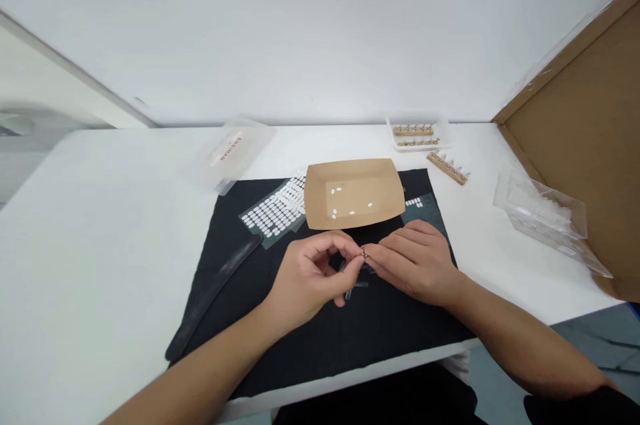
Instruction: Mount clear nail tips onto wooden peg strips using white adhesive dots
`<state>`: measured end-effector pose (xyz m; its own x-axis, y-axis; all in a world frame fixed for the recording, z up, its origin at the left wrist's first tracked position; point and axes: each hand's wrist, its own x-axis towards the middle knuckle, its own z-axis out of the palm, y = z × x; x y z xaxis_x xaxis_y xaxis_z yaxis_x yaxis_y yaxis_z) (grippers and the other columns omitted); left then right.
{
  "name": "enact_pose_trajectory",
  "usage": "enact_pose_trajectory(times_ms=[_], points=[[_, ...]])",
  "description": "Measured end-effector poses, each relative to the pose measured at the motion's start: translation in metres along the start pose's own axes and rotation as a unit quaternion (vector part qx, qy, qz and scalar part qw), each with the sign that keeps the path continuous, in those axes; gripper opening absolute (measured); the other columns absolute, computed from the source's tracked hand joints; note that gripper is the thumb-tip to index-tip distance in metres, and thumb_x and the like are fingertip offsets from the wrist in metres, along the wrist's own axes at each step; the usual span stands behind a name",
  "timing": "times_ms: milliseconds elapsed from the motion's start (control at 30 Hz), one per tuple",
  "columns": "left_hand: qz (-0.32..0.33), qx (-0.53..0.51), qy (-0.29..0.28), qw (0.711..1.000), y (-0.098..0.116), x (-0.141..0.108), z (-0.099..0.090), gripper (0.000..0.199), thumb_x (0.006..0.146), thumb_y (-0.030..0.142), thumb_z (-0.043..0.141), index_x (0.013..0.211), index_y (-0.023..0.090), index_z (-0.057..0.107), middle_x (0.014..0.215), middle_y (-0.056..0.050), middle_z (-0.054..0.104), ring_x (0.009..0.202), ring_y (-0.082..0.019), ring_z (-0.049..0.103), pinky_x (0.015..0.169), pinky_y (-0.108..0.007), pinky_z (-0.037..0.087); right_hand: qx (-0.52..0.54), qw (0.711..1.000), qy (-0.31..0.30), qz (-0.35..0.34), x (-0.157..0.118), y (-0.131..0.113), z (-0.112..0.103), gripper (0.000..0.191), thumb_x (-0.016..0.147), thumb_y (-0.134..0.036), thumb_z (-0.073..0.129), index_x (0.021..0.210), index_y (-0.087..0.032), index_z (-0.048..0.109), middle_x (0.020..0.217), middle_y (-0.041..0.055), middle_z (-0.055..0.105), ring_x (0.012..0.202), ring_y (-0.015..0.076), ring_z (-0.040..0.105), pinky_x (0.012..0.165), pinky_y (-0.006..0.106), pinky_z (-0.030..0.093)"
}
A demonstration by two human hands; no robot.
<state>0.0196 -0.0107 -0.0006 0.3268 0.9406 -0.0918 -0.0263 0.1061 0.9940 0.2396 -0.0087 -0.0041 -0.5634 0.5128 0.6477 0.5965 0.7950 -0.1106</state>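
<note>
My left hand is closed in a pinch, thumb and index fingertips on a tiny shiny metal piece. From the other side, the fingertips of my right hand close on the same piece, so the hands almost touch. Both are over the black cloth. Below the fingertips lie small clear pieces, partly hidden by my left hand. Just beyond the hands stands a brown paper tray with a few small white ovals inside.
Sheets of white oval stickers and a dark curved strip lie left. At the back are a plastic sleeve and a clear box of wooden strips; another wooden strip lies beside it. Clear containers stand right.
</note>
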Motion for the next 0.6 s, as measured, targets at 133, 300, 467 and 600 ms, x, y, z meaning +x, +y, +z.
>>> enact_pose_trajectory(times_ms=[133,300,467,600], points=[[0.062,0.036,0.017,0.997,-0.001,-0.002,0.001,0.012,0.08,0.021,0.083,0.083,0.013,0.075,0.083,-0.004,0.069,0.049,-0.008,0.062,0.036,-0.016,0.057,0.144,0.988,0.013,0.062,-0.001,-0.001,0.007,0.006,0.104,-0.026,0.069,0.108,-0.022,0.071,0.091,0.001,0.08,0.08,0.0128,0.073,0.073,0.027,0.054],[0.12,0.065,0.026,0.99,0.0,-0.004,0.001,0.005,0.085,0.017,0.079,0.087,0.014,0.076,0.084,-0.003,0.069,0.048,-0.007,0.063,0.036,-0.014,0.055,0.255,0.96,0.026,0.115,0.0,-0.003,0.009,0.005,0.103,-0.022,0.068,0.107,-0.02,0.072,0.087,0.0024,0.078,0.076,0.0119,0.071,0.07,0.023,0.056],[0.138,0.065,0.032,0.988,-0.002,-0.005,0.0,0.008,0.089,0.018,0.077,0.097,0.016,0.08,0.093,-0.005,0.072,0.048,-0.007,0.065,0.036,-0.015,0.056,0.276,0.947,0.06,0.156,0.0,-0.009,0.012,0.006,0.102,-0.02,0.068,0.106,-0.02,0.073,0.086,0.002,0.077,0.068,0.0112,0.066,0.063,0.022,0.054],[0.143,0.069,0.036,0.987,-0.004,-0.004,0.0,0.008,0.09,0.017,0.076,0.096,0.015,0.081,0.095,-0.006,0.073,0.048,-0.008,0.066,0.037,-0.016,0.057,0.291,0.938,0.078,0.173,-0.001,-0.012,0.016,0.005,0.099,-0.017,0.069,0.102,-0.019,0.073,0.081,0.0013,0.074,0.064,0.0107,0.063,0.06,0.022,0.052]])
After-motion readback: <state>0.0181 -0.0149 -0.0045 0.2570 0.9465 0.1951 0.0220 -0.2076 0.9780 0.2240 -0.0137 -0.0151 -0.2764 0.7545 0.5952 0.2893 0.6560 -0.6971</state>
